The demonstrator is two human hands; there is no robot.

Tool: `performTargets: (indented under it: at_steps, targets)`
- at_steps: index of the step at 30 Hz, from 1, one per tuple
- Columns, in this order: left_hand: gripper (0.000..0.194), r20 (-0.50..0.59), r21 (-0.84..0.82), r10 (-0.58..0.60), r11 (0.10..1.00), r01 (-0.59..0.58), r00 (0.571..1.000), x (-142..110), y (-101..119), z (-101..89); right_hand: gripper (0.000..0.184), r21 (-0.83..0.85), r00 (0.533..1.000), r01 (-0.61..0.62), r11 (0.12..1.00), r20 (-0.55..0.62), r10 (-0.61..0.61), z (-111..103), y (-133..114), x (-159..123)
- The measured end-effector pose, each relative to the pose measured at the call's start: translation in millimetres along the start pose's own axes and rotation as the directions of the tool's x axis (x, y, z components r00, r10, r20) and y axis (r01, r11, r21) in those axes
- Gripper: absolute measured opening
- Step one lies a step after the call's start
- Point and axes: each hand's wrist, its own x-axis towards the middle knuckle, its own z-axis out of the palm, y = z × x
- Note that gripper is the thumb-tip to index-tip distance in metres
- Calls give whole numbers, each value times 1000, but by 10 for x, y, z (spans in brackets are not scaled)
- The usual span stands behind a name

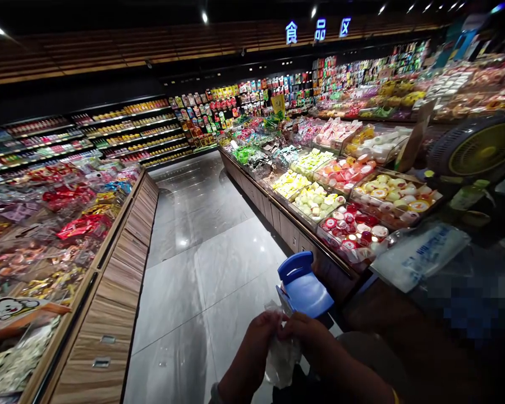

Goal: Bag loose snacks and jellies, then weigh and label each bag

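Observation:
A crumpled, clear plastic bag hangs between my two hands at the bottom of the head view. My left hand is closed on the bag's upper part, with a pale band at the wrist. Right beside it, my right hand pinches the same gathered plastic, its fingertips meeting those of the left. Something whitish shows through the bag, but I cannot make out what it is. Just beyond my hands a small blue chair stands on the floor.
A grey tiled aisle runs ahead between a candy counter at left and a counter of jelly cups at right. A plastic packet and a fan sit at the right. Stocked shelves line the back wall.

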Motion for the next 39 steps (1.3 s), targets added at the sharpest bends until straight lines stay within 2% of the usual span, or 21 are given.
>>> performTargets:
  at_steps: [2,5,7,9,11,13,14,16,18,20,23,26,28,30,33,36,39]
  targets:
    - [40,6,30,44,999,-44,999,47,23,26,29,-70,998,42,997,-45,-45,-50,35,87]
    - [46,-99,153,186,974,-169,978,177,19,-29,21,-94,991,4,996,-135,-17,-95,94,224]
    - [47,-179,310,293,923,-229,939,272,21,-128,12,-21,978,-71,997,-197,66,-85,122,329]
    - [45,-242,463,384,853,-241,891,346,52,-246,24,128,960,-132,983,-232,159,-50,129,455]
    - [39,-279,607,484,758,-238,830,404,123,-353,36,283,950,-168,944,-211,232,-13,117,605]
    - [33,-274,720,567,657,-225,777,476,232,-440,40,367,944,-182,912,-195,267,-1,106,783]
    - [31,-260,752,589,620,-222,765,529,297,-476,42,382,941,-181,906,-199,272,-10,107,884]
    - [32,-230,776,593,590,-223,771,687,445,-536,43,396,932,-181,901,-225,286,-64,131,1111]
    - [36,-210,766,550,606,-214,809,919,611,-582,44,400,920,-169,901,-265,290,-154,169,1374]
    - [40,-223,702,443,691,-172,868,1204,799,-617,44,375,911,-143,916,-311,270,-257,192,1665]
    - [52,-263,445,258,887,-120,930,1649,1116,-664,46,289,915,-111,951,-345,211,-395,163,2128]
    - [57,-286,251,223,956,-152,932,2023,1445,-718,45,197,925,-65,978,-357,133,-510,98,2575]
    - [49,-320,131,210,976,-176,924,2223,1656,-749,44,153,930,-28,988,-359,81,-590,84,2846]
    - [40,-368,-43,172,978,-202,914,2407,1866,-766,42,147,933,-18,989,-354,69,-676,114,3092]
    - [28,-416,-312,60,928,-205,907,2710,2200,-775,40,208,939,-55,977,-322,121,-805,229,3429]
    - [19,-384,-523,-65,837,-159,921,3078,2538,-783,38,247,929,-86,965,-330,167,-913,383,3752]
    - [22,-315,-597,-100,794,-116,944,3489,2826,-803,38,287,908,-111,952,-361,214,-1001,538,4084]
